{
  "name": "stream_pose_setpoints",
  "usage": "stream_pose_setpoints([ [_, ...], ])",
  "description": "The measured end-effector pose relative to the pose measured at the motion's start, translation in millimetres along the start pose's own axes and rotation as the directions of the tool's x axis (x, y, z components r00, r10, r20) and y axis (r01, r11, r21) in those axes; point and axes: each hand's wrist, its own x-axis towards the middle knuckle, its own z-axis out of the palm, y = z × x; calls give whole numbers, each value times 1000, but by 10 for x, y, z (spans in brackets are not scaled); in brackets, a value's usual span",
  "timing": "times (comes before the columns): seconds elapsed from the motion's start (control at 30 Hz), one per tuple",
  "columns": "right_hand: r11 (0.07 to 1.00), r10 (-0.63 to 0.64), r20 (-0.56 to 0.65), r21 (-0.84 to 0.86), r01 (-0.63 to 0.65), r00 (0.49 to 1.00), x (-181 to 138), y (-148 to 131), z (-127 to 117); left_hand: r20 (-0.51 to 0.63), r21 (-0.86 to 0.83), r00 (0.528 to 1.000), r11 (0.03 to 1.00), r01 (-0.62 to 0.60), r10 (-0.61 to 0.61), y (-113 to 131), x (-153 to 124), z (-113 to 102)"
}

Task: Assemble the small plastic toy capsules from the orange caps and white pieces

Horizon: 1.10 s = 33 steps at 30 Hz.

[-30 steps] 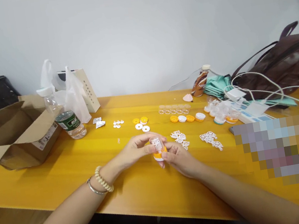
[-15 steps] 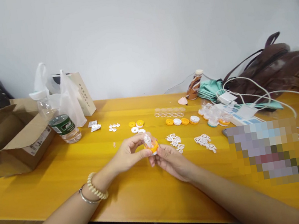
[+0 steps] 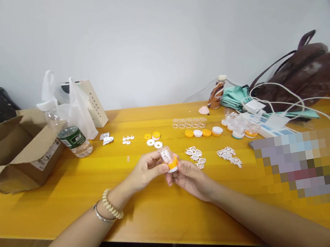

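Note:
Between my hands is a small toy capsule (image 3: pixel 171 163), with a clear dome on an orange ring and a white base. A white piece shows inside the dome. My left hand (image 3: pixel 149 169) pinches it from the left, and my right hand (image 3: pixel 189 176) grips its base from the right. Just beyond my hands lie orange and white rings (image 3: pixel 156 136). White openwork wheel-shaped parts (image 3: pixel 198 152) lie right of my hands, with a second pile of white openwork parts (image 3: pixel 228 155) farther right. Small white pegs (image 3: pixel 128 139) sit farther left.
Clear domes (image 3: pixel 189 123) stand in a row behind orange and white caps (image 3: pixel 206 133). Several domed capsules (image 3: pixel 236 123) cluster near a power strip (image 3: pixel 268 125) with cables. A water bottle (image 3: pixel 74 138) and a cardboard box (image 3: pixel 32 162) stand left; a brown bag (image 3: pixel 302 71) lies right.
The capsule in my hands has tipped more upright, so its clear dome and the white piece inside show better. Both hands keep hold of it. The view has shifted slightly.

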Motion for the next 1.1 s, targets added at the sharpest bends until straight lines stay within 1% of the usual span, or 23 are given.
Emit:
stream_pose_setpoints([
  [0.07, 1000, 18, -7, -14, -19, 1000, 4, -22, -5, -11, 35, 1000, 999, 1, -1, 1, -3, -17],
  [0.1, 999, 16, -27, -32, -17, 1000, 12, -37, -4, -31, 84, 999, 996, -2, 5, 2, -2, -28],
  [0.17, 995, -28, -74, -103, 20, 997, 37, -68, -2, -86, 256, 995, 966, -26, 49, 1, 4, -47],
  [0.2, 986, -63, -92, -160, 48, 994, 52, -80, -4, -113, 369, 989, 928, -47, 95, -3, 6, -54],
  [0.27, 948, -144, -112, -301, 105, 983, 80, -88, -20, -131, 597, 969, 797, -94, 211, -31, 2, -57],
  [0.3, 916, -186, -119, -379, 129, 975, 90, -86, -34, -111, 691, 961, 715, -110, 255, -56, -6, -51],
  [0.33, 878, -226, -128, -456, 145, 966, 96, -81, -52, -84, 765, 958, 634, -116, 276, -88, -18, -41],
  [0.37, 836, -260, -139, -527, 151, 955, 98, -75, -69, -57, 821, 961, 561, -109, 270, -122, -33, -26],
  [0.43, 763, -314, -163, -630, 146, 935, 92, -74, -98, -32, 885, 976, 459, -74, 217, -184, -66, 17],
  [0.5, 739, -346, -207, -661, 130, 915, 85, -98, -113, -44, 908, 984, 418, -31, 170, -208, -93, 68],
  [0.57, 764, -383, -268, -630, 140, 884, 89, -149, -120, -55, 911, 987, 412, -13, 151, -178, -112, 115],
  [0.63, 792, -421, -330, -587, 165, 845, 106, -229, -136, -46, 907, 988, 420, -21, 148, -109, -125, 150],
  [0.7, 794, -447, -375, -584, 167, 812, 123, -350, -181, -16, 903, 989, 427, -49, 147, -32, -139, 173],
  [0.73, 784, -451, -387, -603, 149, 805, 125, -431, -220, 6, 901, 990, 428, -66, 142, 2, -146, 180],
  [0.77, 750, -474, -390, -648, 130, 789, 121, -530, -272, 26, 900, 990, 427, -83, 137, 30, -153, 186],
  [0.8, 692, -509, -380, -714, 104, 772, 111, -647, -340, 47, 899, 990, 425, -100, 134, 52, -160, 191],
  [0.87, 508, -600, -342, -861, 14, 723, 80, -926, -525, 80, 898, 988, 421, -130, 134, 79, -168, 198],
  [0.9, 414, -633, -325, -909, -48, 703, 66, -1078, -641, 94, 897, 986, 418, -144, 138, 86, -170, 202],
  [0.93, 341, -669, -327, -933, -116, 668, 58, -1229, -768, 107, 897, 984, 412, -157, 142, 89, -170, 205],
  [1.0, 197, -695, -336, -939, -281, 636, 72, -1495, -1044, 135, 899, 979, 397, -185, 151, 84, -169, 208],
  [1.07, 41, -700, -330, -904, -426, 633, 133, -1671, -1318, 166, 897, 975, 387, -213, 151, 70, -168, 207],
  [1.1, -50, -674, -338, -866, -497, 657, 177, -1717, -1445, 181, 895, 973, 385, -224, 147, 61, -168, 204],
])
